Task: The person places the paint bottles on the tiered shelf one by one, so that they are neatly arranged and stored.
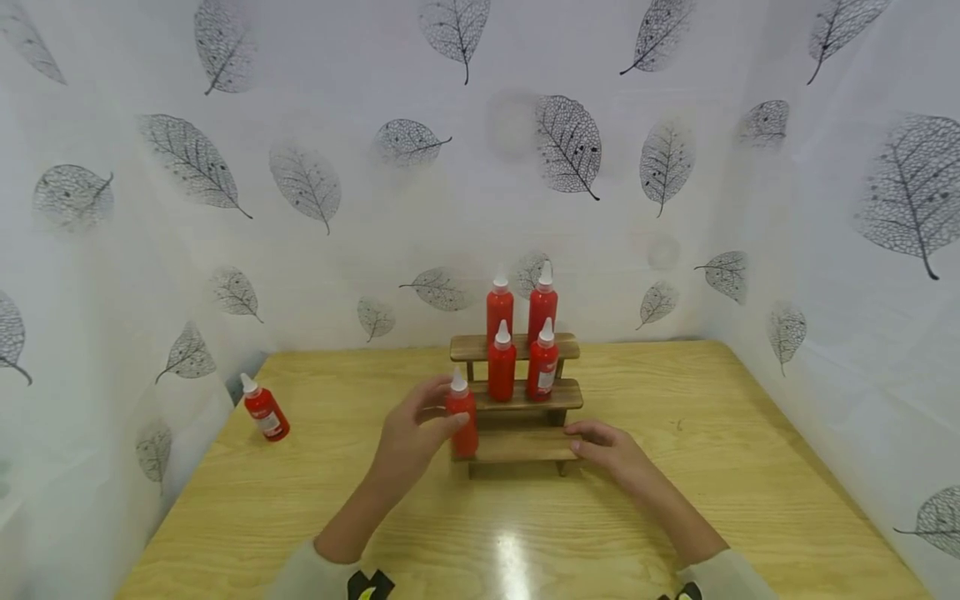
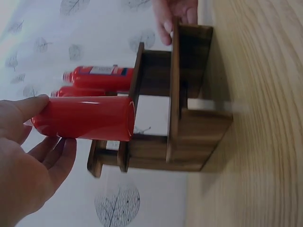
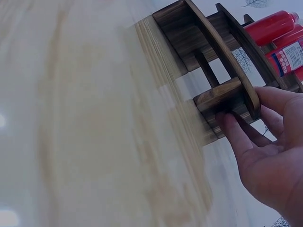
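Observation:
My left hand (image 1: pixel 407 437) grips a red squeeze bottle (image 2: pixel 85 116) with a white pointed cap. In the left wrist view its base hangs a little above the lowest step of a three-step wooden display rack (image 1: pixel 525 446), by that step's left end. My right hand (image 1: pixel 611 450) holds the right end of this lowest step, some fingers under its edge in the right wrist view. Two red bottles stand on the middle step, a plain one (image 1: pixel 502 371) and one with its label showing (image 1: pixel 543 371). On the top step are two more bottles (image 1: pixel 500 310).
Another red bottle (image 1: pixel 266 414) stands far left on the light wood table (image 1: pixel 360 383). Behind and at both sides hangs a white leaf-printed sheet (image 1: pixel 337 108). Light glares off the tabletop in front of the rack.

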Tool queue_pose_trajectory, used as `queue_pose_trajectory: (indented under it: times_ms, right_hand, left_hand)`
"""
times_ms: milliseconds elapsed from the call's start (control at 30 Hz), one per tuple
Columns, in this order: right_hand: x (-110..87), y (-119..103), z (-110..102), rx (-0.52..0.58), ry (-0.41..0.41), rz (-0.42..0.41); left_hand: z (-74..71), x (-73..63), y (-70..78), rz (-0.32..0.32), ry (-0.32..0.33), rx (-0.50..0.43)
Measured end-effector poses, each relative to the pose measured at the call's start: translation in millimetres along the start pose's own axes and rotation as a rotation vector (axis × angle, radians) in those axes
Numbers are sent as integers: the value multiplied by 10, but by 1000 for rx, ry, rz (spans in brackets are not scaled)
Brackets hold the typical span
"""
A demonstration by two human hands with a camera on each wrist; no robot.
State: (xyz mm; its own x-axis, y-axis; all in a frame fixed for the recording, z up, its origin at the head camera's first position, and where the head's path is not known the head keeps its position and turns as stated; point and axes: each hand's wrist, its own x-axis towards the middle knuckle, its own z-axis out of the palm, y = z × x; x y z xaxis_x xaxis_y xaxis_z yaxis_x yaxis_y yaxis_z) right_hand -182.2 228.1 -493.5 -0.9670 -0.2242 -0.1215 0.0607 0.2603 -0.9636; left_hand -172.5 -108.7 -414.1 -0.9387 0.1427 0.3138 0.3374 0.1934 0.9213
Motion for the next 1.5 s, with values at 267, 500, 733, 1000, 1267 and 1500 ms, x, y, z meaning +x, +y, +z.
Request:
queue_pose_trajectory:
  times_ms: [267,500,733,1000,1267,1500]
  right_hand:
    - [-6,11,-54,9,-23,4]
    - [-2,26,-61,19,-27,-1]
    - [3,49,-71,15,-34,10]
    - [7,45,-64,8,-28,31]
    - [7,11,-64,-8,-26,41]
    - [18,5,-65,-3,-30,46]
  left_hand:
    - [363,146,28,10,-86,10]
    - [636,237,-1,87,-144,29]
    - [828,267,-27,64,-164,43]
    - [972,284,-103,68,-213,3]
    - [1000,278,-119,86,-210,16]
    - [887,236,-93,91,-194,-5]
